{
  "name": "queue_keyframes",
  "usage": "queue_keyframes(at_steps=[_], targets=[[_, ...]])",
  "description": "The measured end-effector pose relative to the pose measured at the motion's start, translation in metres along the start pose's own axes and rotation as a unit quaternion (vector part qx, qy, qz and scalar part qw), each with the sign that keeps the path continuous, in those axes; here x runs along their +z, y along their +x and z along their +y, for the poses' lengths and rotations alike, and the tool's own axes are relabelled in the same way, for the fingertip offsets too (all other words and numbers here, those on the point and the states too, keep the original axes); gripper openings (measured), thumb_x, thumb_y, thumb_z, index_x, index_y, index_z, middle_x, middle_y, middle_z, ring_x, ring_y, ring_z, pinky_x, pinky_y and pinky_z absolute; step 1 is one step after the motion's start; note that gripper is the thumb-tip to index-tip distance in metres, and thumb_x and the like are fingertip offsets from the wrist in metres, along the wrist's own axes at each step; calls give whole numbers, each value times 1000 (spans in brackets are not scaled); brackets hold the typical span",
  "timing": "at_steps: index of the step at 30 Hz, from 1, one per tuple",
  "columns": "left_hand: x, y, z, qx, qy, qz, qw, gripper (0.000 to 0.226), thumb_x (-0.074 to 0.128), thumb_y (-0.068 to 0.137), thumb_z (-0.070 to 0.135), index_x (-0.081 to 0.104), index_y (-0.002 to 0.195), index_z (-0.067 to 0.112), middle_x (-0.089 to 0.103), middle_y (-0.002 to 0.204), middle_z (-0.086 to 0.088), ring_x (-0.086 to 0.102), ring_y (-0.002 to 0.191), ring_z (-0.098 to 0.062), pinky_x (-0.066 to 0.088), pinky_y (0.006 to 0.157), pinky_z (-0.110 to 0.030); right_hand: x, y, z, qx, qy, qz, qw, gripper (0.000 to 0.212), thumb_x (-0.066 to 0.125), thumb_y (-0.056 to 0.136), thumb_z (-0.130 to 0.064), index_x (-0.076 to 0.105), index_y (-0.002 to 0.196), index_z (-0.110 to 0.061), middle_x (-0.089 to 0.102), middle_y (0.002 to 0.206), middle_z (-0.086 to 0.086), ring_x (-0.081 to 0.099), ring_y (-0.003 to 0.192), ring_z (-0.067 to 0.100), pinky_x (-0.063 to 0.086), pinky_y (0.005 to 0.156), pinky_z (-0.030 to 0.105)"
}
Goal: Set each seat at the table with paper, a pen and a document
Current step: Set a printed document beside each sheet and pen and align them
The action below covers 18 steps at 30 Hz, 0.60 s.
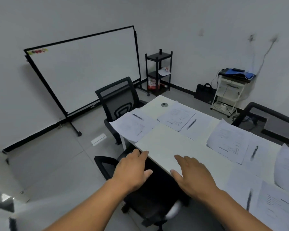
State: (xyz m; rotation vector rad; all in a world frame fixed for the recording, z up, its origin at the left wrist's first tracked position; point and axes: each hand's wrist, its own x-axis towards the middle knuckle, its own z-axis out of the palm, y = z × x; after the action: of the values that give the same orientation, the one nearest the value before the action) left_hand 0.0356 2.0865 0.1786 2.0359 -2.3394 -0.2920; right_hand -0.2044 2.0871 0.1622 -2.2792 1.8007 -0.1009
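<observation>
Both hands reach, empty, toward the near edge of a white table (165,104): the left hand (132,170) hovers with fingers spread at the table's edge above a dark chair seat (150,194), its fingertips at the rim, while the right hand (193,177) lies flat and loose-fingered over a blank sheet (167,144) that sits before this seat.

Beyond the fingers, a mesh-backed office chair (118,99) stands at the table's end, where a printed document (132,126) overhangs the edge with a pen (138,117) lying on it, its long axis running diagonally from far left to near right. Across the table a second document (176,116) has a second pen (191,124) beside it on plain paper, slanting the opposite way. To the right a third document (228,140) lies next to a third pen (254,153) (blurred, pointing roughly toward the camera).

Further papers at the lower right run out of the frame and their print cannot be read. A whiteboard (83,67) leans behind the chair, with a black shelf rack (158,72) and a white cart (230,90) against the wall.
</observation>
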Motion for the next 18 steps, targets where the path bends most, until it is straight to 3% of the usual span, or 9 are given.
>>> queue_keyframes(at_steps=[6,10,18], targets=[[-43,-27,-102,-29,8,10,1000,77,60,105,57,27,169,31,52,140,-1,59,126,-25,53,105,-41,-6,36,-115,-50,-15,32,998,51,39,104,-61,47,144,-30,63,124,-7,58,115,21,50,96,37],[-70,-38,-164,-40,12,24,999,69,60,105,57,37,163,30,53,136,0,60,123,-25,54,102,-40,-6,57,-185,-77,-12,47,996,50,41,104,-61,49,143,-31,63,118,-9,58,110,19,50,92,35],[-108,-44,-282,-72,22,49,996,72,56,106,58,30,167,32,54,137,0,57,129,-24,49,109,-43,-5,121,-310,-130,-20,52,990,43,44,104,-59,51,133,-30,62,112,-7,57,106,21,49,87,37]])
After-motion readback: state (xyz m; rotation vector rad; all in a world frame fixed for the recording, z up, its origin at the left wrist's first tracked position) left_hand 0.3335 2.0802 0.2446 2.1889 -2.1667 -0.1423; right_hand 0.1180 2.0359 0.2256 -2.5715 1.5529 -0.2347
